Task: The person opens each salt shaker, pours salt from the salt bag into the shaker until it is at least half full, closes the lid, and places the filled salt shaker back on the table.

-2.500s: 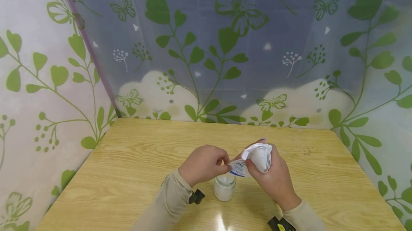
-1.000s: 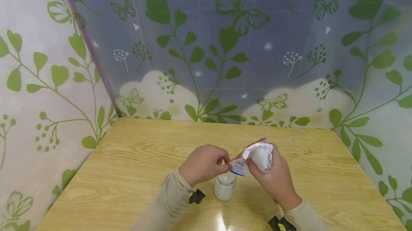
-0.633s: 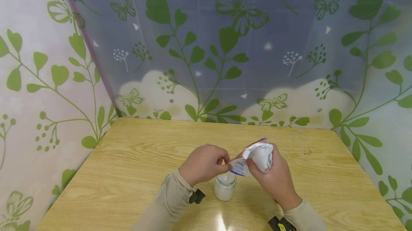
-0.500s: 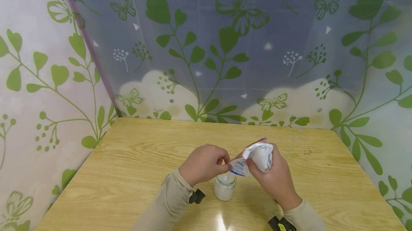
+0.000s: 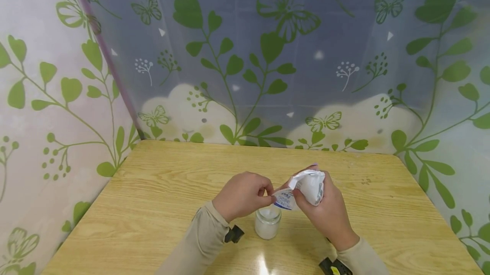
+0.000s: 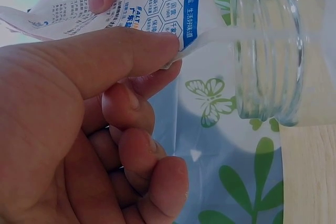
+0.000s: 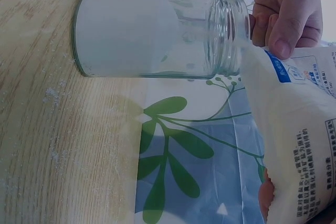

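A plastic bag of salt (image 5: 311,187), printed in blue and black, is tilted over an open glass jar (image 5: 267,226). My right hand (image 5: 329,211) grips the body of the bag. With thumb and index finger, my left hand (image 5: 245,196) pinches the bag's lower corner (image 6: 189,19) just above the jar's mouth. A thin white stream of salt (image 6: 220,36) runs from that corner into the jar. White salt (image 7: 126,35) fills more than half of the jar in the right wrist view. The jar stands upright on the table, touched by neither hand.
Scattered white grains (image 7: 52,98) lie on the wooden table (image 5: 172,181) near the jar's base. Patterned curtains (image 5: 245,53) with green leaves and butterflies enclose the table's back and sides. Black wrist devices (image 5: 234,234) sit under both sleeves, close to the jar.
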### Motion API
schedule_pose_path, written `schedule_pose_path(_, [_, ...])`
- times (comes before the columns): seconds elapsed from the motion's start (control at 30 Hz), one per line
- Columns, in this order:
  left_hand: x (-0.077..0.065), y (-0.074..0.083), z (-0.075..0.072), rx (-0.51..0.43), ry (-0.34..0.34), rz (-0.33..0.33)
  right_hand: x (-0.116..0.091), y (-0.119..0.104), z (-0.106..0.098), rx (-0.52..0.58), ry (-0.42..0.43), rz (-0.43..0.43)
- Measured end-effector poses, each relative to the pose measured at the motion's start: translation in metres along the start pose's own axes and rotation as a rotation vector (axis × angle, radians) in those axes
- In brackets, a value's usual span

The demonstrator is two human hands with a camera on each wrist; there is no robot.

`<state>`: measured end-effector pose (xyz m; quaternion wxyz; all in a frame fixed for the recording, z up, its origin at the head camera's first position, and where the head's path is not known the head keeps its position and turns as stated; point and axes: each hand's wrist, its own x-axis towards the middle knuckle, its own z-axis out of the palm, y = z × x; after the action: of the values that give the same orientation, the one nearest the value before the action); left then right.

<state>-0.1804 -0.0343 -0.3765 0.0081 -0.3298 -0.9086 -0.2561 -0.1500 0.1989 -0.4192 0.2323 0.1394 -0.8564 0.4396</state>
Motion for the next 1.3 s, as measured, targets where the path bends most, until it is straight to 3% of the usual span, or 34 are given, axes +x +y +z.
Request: schedule_pose_path(1.3, [-0.0002, -0.0006, 0.0002, 0.008, -0.005, -0.007, 0.0001, -0.0003, 0.0007, -0.007, 0.006, -0.005])
